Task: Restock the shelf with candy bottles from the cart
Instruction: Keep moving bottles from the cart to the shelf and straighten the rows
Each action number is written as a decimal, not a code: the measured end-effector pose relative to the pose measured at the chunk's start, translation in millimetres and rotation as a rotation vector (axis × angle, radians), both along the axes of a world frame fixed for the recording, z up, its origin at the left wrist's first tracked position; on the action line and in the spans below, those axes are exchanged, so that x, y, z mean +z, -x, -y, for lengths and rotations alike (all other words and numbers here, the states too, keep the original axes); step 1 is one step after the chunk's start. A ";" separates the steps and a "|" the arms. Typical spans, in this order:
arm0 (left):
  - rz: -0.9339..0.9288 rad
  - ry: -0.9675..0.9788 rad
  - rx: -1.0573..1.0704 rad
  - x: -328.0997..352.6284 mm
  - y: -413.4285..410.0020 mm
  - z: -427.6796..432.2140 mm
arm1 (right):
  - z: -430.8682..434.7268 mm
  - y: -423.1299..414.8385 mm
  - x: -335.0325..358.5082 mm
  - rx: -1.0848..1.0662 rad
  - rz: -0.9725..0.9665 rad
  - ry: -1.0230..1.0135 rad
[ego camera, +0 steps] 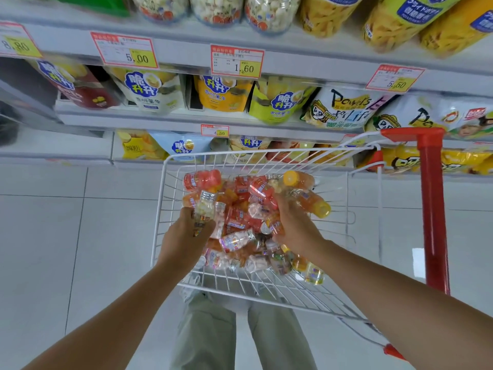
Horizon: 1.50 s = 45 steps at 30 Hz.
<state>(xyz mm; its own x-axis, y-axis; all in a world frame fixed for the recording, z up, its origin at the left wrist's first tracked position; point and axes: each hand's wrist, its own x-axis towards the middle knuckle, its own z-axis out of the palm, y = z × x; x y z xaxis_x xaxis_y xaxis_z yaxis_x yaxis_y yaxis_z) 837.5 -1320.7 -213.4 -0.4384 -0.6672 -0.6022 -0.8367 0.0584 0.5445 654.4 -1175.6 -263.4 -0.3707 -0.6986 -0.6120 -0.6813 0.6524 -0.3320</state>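
A white wire cart basket (170,166) holds a heap of several small candy bottles (240,225) with orange, pink and clear bodies. My left hand (186,236) grips a clear silver-capped bottle (205,206) of pale candies, held upright over the heap's left side. My right hand (293,228) reaches into the heap's right side with fingers curled round an orange-labelled bottle (262,193). The top shelf (186,46) carries clear candy jars (216,9) above the price tags.
Snack bags (224,94) fill the middle and lower shelves behind the cart. The cart's red handle post (432,204) rises at the right. White tiled floor (80,236) lies to the left. My legs stand under the basket's near edge.
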 end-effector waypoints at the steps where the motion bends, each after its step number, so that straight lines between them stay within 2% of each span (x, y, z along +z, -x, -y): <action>1: 0.001 0.001 0.008 -0.1 0.2 -2.2 | -0.7 -0.3 -0.2 0.000 -0.003 0.009; 5: -0.004 0.004 0.047 -2.5 -1.4 -12.7 | -5.4 2.3 4.9 -0.021 0.123 0.083; 10: -0.021 0.033 0.110 -0.3 -3.2 -28.8 | -5.6 -7.1 21.9 0.062 0.377 0.153; 12: -0.033 0.046 0.135 2.5 -3.8 -33.7 | -3.3 -10.4 21.5 0.085 0.418 0.189; 14: -0.035 0.060 0.153 4.5 -4.4 -36.7 | 1.7 -8.8 17.7 0.060 0.301 0.331; 16: -0.030 0.073 0.156 4.7 -5.3 -38.6 | 8.4 -0.9 7.8 0.000 0.059 0.438; 18: -0.029 0.075 0.170 3.1 -6.6 -39.4 | 16.3 5.7 -1.8 -0.055 -0.128 0.403; 19: -0.029 0.069 0.179 1.9 -7.1 -39.5 | 19.3 7.4 -5.5 -0.080 -0.160 0.341; 21: -0.032 0.059 0.186 -0.7 -8.0 -39.0 | 25.3 9.1 -12.4 -0.096 -0.160 0.174; 23: -0.043 0.054 0.186 -2.9 -9.8 -38.3 | 30.2 8.2 -16.4 -0.126 -0.151 0.098; 27: -0.035 0.054 0.169 -7.4 -16.4 -36.7 | 36.9 2.4 -19.1 -0.298 -0.065 0.238; 30: -0.042 0.057 0.157 -9.0 -18.7 -37.0 | 37.3 -8.0 -6.9 -0.240 0.218 0.374; 32: -0.053 0.057 0.150 -9.5 -18.0 -36.7 | 35.2 -11.2 1.0 -0.157 0.390 0.392; 33: -0.059 0.059 0.144 -10.2 -17.0 -36.6 | 33.8 -10.0 2.1 -0.123 0.383 0.394; 35: -0.066 0.062 0.131 -12.6 -14.6 -36.5 | 32.4 -1.8 -0.8 -0.088 0.212 0.395; 37: -0.078 0.056 0.120 -15.6 -11.8 -36.3 | 31.6 8.1 -5.1 -0.093 0.015 0.327; 39: -0.104 0.051 0.121 -19.4 -8.8 -36.6 | 30.3 13.0 -11.5 -0.087 -0.068 0.188; 42: -0.117 0.066 0.105 -24.4 -6.0 -37.1 | 32.1 11.2 -25.9 -0.088 -0.039 -0.051; 45: -0.126 0.076 0.090 -30.2 -6.6 -38.0 | 42.8 7.6 -38.7 -0.100 -0.016 -0.203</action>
<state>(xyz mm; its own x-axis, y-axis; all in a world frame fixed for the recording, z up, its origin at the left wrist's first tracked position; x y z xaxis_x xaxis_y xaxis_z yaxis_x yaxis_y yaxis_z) 844.1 -1282.7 -243.6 -0.4432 -0.7487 -0.4930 -0.7661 0.0307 0.6420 646.8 -1218.5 -302.1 -0.4422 -0.5213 -0.7298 -0.6141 0.7691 -0.1773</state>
